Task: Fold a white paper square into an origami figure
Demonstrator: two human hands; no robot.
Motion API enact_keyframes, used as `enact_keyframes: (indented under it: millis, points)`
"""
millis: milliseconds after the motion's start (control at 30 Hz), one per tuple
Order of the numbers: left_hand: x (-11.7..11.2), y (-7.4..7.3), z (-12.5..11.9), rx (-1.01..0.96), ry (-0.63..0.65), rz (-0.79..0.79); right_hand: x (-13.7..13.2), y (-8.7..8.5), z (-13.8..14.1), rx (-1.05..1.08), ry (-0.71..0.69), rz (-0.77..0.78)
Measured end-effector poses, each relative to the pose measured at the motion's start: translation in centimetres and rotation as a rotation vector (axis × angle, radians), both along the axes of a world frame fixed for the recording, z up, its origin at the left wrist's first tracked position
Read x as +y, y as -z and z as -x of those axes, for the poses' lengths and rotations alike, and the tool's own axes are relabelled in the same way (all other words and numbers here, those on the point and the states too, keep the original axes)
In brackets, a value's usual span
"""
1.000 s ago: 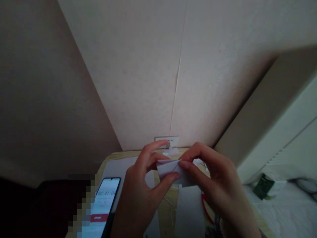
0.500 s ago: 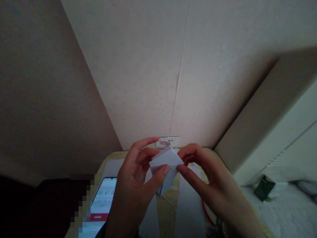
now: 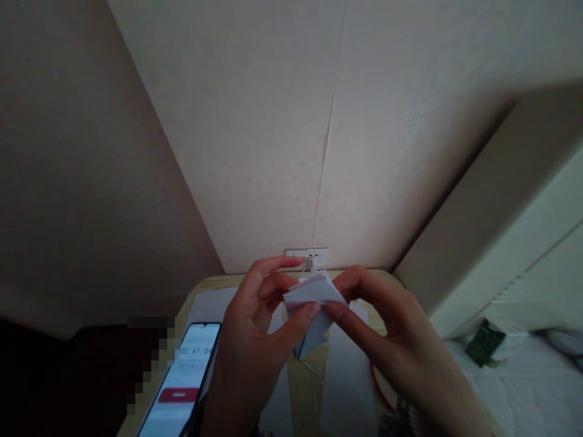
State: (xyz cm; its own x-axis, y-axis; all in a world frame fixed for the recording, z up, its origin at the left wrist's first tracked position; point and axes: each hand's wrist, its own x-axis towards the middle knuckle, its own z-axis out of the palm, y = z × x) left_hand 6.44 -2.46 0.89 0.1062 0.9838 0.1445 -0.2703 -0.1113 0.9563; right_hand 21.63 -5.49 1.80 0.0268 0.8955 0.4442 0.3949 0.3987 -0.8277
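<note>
A small piece of folded white paper point(image 3: 314, 291) is held up between both hands, above the wooden table. My left hand point(image 3: 268, 325) pinches its left side, the thumb pressed on the near face and the index finger stretched out past its top. On the right edge, my right hand point(image 3: 382, 315) grips the paper between thumb and fingers. The folded piece has a flap at the top and tapers to a point at the lower left. Its far side is hidden by the paper itself.
A phone point(image 3: 184, 376) showing a running timer lies at the table's left. White paper sheets point(image 3: 348, 376) lie on the wooden table point(image 3: 306, 388). Behind is a wall socket point(image 3: 296, 252) with a plug. A red cord point(image 3: 380, 388) and a green packet point(image 3: 485, 343) are at the right.
Both hands and the folded paper have shifted slightly right. The paper has tilted, and my right thumb has moved further onto its face. More of the phone shows.
</note>
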Motion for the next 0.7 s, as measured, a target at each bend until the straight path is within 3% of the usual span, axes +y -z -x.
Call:
enact_keyframes:
  millis: [167,300,700]
  points:
    - [0.23,-0.40,-0.02,-0.093,0.006,0.060,-0.12,-0.17,-0.03,0.046,0.015,0.031]
    - [0.33,-0.50,0.00,-0.173,-0.086,0.057,-0.26,-0.12,0.15,0.100,0.054,0.030]
    - [0.86,0.04,0.88,-0.103,-0.211,-0.107,-0.33,0.12,0.64,0.097,0.086,0.006]
